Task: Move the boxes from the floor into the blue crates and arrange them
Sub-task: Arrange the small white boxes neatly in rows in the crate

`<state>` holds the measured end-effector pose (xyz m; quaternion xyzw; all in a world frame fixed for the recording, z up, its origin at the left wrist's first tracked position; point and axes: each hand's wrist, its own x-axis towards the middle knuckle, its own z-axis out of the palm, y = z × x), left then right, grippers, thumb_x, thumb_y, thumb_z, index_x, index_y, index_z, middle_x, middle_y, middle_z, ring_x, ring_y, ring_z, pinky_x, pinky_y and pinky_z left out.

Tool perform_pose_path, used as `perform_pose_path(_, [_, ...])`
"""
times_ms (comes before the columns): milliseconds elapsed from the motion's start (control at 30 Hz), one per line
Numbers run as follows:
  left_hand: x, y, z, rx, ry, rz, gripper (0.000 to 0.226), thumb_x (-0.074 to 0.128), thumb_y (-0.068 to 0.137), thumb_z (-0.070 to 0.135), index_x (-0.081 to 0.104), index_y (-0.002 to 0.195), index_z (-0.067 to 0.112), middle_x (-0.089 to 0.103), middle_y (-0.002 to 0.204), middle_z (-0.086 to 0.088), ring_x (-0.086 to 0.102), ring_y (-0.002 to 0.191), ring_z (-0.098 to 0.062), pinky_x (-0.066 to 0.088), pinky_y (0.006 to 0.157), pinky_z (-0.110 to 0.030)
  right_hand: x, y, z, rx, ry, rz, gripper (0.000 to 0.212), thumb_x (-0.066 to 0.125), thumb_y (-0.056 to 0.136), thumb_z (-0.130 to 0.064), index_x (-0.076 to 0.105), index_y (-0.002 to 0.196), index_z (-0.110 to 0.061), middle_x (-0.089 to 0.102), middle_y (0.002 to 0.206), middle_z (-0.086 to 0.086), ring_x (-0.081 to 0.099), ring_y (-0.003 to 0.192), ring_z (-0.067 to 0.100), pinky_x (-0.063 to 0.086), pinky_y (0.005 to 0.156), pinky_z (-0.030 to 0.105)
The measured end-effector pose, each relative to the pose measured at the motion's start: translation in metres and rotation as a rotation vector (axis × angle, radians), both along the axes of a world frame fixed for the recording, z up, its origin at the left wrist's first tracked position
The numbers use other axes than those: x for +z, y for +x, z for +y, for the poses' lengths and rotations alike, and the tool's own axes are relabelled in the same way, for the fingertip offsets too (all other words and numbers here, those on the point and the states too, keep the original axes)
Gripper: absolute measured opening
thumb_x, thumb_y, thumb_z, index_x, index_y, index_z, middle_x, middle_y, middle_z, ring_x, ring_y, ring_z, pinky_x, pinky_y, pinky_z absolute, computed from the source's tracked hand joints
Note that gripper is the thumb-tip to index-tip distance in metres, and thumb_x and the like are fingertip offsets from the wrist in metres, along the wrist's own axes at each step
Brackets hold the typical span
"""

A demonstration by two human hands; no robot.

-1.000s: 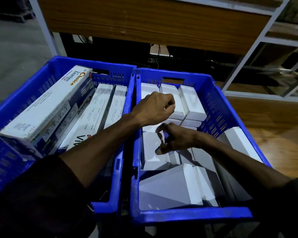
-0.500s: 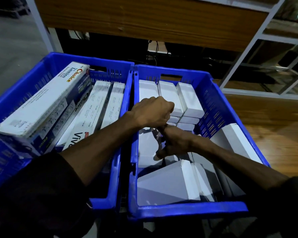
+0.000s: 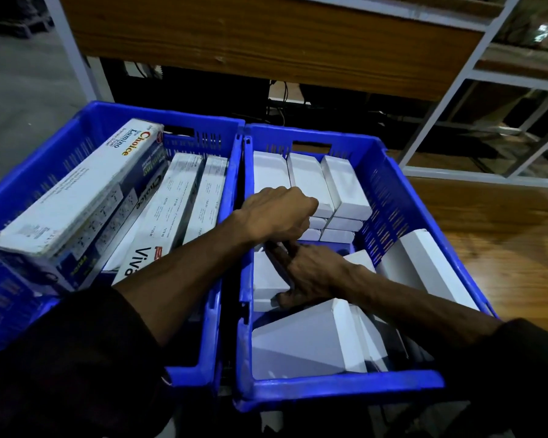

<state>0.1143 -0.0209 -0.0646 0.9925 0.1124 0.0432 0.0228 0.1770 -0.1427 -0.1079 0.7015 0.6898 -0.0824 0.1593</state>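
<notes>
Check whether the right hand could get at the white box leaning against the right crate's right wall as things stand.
Probably yes. The leaning white box lies uncovered beside the right forearm, its top face exposed. The right hand is busy among the small boxes mid-crate with the left hand, so it would have to pull back first.

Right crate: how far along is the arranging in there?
Done: three white boxes sit in a neat row at the far end of the right crate, with more beneath them. In hand: the left hand and right hand are working mid-crate on one white box. Left: the tilted boxes near the front and one leaning on the right wall.
</notes>
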Motion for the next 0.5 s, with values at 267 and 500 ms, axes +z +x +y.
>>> perform_pose_path(267, [-0.002,0.001,0.000,-0.019,0.037,0.054,0.027,0.047,0.093,0.027,0.060,0.116,0.020,0.066,0.114,-0.010,0.065,0.093,-0.035,0.047,0.068,-0.039,0.028,0.017,-0.002,-0.204,-0.066,0.496,0.085,0.068,0.086,-0.058,0.028,0.153,-0.023,0.047,0.145,0.002,0.055,0.115,0.015,0.048,0.103,0.035])
perform_pose_path(500, [-0.005,0.012,-0.008,-0.046,-0.204,0.138,0.031,0.044,0.094,0.026,0.062,0.118,0.018,0.064,0.122,-0.012,0.061,0.104,-0.035,0.054,0.087,-0.048,0.049,0.066,-0.032,-0.500,-0.037,0.138,0.028,0.060,0.093,-0.045,0.069,0.100,-0.019,0.065,0.096,0.005,0.064,0.086,0.023,0.055,0.088,0.043])
